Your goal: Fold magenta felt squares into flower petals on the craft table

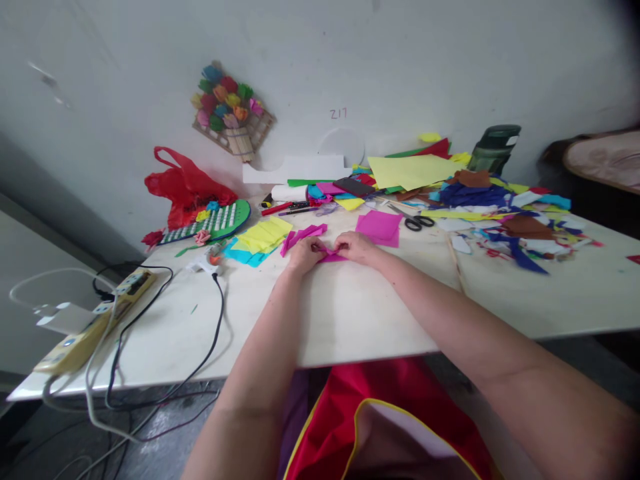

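Observation:
Between my hands is a piece of magenta crepe paper (330,255), partly hidden by my fingers. My left hand (305,255) pinches its left end, and my right hand (353,247) pinches its right side, close to the table. Just behind my left hand lies a folded magenta paper strip (305,236). Flat magenta paper squares (379,229) rest behind and to the right of my right hand. To the left are yellow paper sheets (265,233) on top of blue paper sheets (250,255).
Black-handled scissors (419,222) lie near a heap of coloured paper scraps (520,227). At left are a glue gun (207,262) with its cord, a power strip (95,327), a green board (230,223) and a red plastic bag (183,180). A dark bottle (494,150) stands at back right.

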Demonstrator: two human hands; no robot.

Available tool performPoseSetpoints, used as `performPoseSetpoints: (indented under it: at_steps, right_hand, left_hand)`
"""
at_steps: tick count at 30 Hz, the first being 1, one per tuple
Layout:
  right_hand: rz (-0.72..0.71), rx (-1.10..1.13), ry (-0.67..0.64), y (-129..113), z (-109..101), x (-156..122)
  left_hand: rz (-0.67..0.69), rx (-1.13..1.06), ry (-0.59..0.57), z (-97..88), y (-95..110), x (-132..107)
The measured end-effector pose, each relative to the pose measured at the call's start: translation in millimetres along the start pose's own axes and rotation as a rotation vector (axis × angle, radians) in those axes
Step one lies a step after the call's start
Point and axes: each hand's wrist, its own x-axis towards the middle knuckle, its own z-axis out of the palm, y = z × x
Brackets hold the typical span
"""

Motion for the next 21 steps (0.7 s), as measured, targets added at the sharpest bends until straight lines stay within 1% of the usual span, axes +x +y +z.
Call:
performPoseSetpoints:
  at_steps: [4, 7, 12, 13, 15, 18, 19, 21]
  right_hand:
    - [-0.017, -0.043, -0.041, -1.8, -2.2, 0.0]
    - [-0.065, -0.102, -0.072, -4.5, -5.0, -1.1]
    - [-0.154, -0.214, -0.082, -9.7, -9.2, -4.0]
    - [-0.160, -0.241, -0.090, -10.9, -10.0, -4.3]
    - [-0.160, -0.289, -0.117, -13.5, -11.4, -4.7]
    - [-0.159, -0.325, -0.146, -16.7, -12.9, -4.9]
    - [-0.160, -0.332, -0.149, -17.5, -13.3, -5.0]
    - [-0.163, -0.339, -0.149, -18.7, -13.7, -5.3]
  left_hand:
    - [0.026, -0.074, -0.044, -1.2, -10.3, 2.4]
    - [0.026, -0.101, -0.068, -2.6, -15.2, 3.3]
    - [0.090, -0.179, -0.130, -12.3, -9.6, -0.5]
    - [0.090, -0.181, -0.157, -14.8, -7.6, -1.7]
    - [0.034, -0.204, -0.167, -19.4, -4.0, -4.0]
    - [-0.118, -0.205, -0.090, -24.4, -0.5, -6.8]
    - [-0.145, -0.198, -0.065, -25.6, 0.2, -7.5]
    - [-0.151, -0.171, -0.043, -27.5, 1.2, -8.7]
